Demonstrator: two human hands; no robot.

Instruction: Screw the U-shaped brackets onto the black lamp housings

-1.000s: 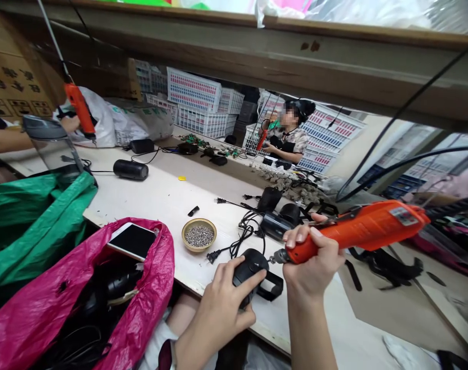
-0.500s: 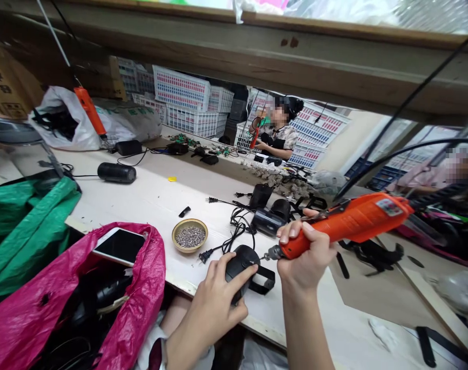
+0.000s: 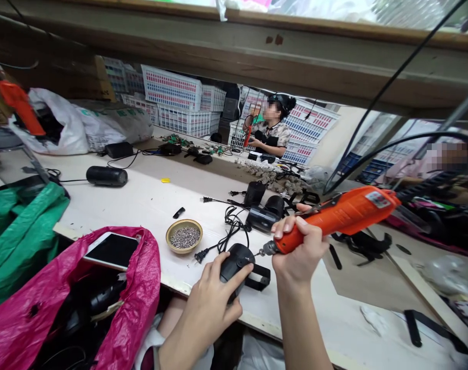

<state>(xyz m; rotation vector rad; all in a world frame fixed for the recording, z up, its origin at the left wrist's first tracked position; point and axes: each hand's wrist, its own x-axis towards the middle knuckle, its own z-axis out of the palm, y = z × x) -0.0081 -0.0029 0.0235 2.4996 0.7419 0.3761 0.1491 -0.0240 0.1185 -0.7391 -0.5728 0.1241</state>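
My left hand [image 3: 214, 298] is closed around a black cylindrical housing [image 3: 237, 261] at the front of the table, its index finger stretched along the top. A black bracket [image 3: 258, 277] sticks out from the housing's right side. My right hand [image 3: 301, 249] grips an orange electric screwdriver [image 3: 337, 216], tilted with its bit pointing left at the housing. The bit's tip is close to the housing's edge; whether it touches a screw I cannot tell. Left of the housing stands a bowl [image 3: 167, 241] of small metal screws. A black power plug [image 3: 201, 255] lies between them.
More black cylindrical units [image 3: 260, 218] with cords lie just behind my hands. A pink sack [image 3: 141, 288] with a white phone [image 3: 112, 250] on it hangs at the front left. Another orange screwdriver [image 3: 21, 108] hangs at left. A person [image 3: 270, 131] works across the table.
The whole view has shifted a little, so most things appear further left. Both hands keep their holds, and the screwdriver's bit stays near the housing's edge.
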